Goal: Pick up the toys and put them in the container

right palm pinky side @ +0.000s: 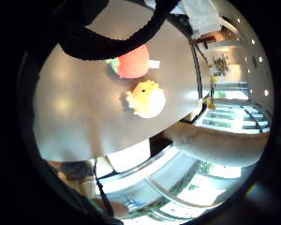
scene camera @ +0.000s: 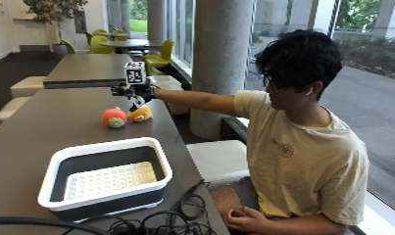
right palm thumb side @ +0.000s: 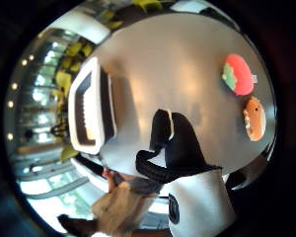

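A person seated at a long grey table (scene camera: 47, 132) is shown with the gloved right hand (scene camera: 137, 92) stretched out above two plush toys. The hand is held in the air, clear of both toys; nothing is gripped by it, and in the thumb side palm view its black-gloved fingers (right palm thumb side: 175, 143) are seen loosely bent over bare tabletop. Directly below the hand lies a yellow-orange plush toy (scene camera: 141, 114), also visible in both palm views (right palm pinky side: 146, 99) (right palm thumb side: 255, 118). Just beside it, on the side away from the person, a red strawberry plush toy (scene camera: 114, 118) with a green leafy end rests on the table (right palm pinky side: 133, 63) (right palm thumb side: 238, 74); whether the two toys touch cannot be told. Well apart from the hand, nearer the person's body, a white-rimmed dark container (scene camera: 106, 177) with a perforated white floor stands on the table (right palm thumb side: 91, 113). The bare left hand (scene camera: 244, 219) is rested in the person's lap.
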A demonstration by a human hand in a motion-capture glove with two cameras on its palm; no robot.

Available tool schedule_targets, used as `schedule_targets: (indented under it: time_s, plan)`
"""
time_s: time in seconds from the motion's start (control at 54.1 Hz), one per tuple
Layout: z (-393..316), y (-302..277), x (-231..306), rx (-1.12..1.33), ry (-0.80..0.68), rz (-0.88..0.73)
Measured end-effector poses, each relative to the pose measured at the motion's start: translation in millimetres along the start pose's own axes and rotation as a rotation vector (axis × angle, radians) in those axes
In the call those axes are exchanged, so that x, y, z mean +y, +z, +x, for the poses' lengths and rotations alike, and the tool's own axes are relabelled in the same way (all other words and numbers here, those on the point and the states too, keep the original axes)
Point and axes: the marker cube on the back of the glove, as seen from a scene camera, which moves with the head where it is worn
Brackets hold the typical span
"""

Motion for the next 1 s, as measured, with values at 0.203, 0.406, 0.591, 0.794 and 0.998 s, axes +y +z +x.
schedule_targets:
  time_s: [0.203, 0.406, 0.591, 0.794, 0.998]
  plan:
    - [61.9, 33.3, -54.5, 0.112, 0.113, -0.130]
    - [90.1, 91.4, -88.2, 0.001, 0.312, -0.177]
    - [100.8, 137.1, -90.0, 0.044, 0.453, -0.248]
    - [78.0, 113.7, -90.4, -0.015, 0.444, 0.014]
    - [39.7, 59.1, -79.8, -0.032, 0.211, 0.142]
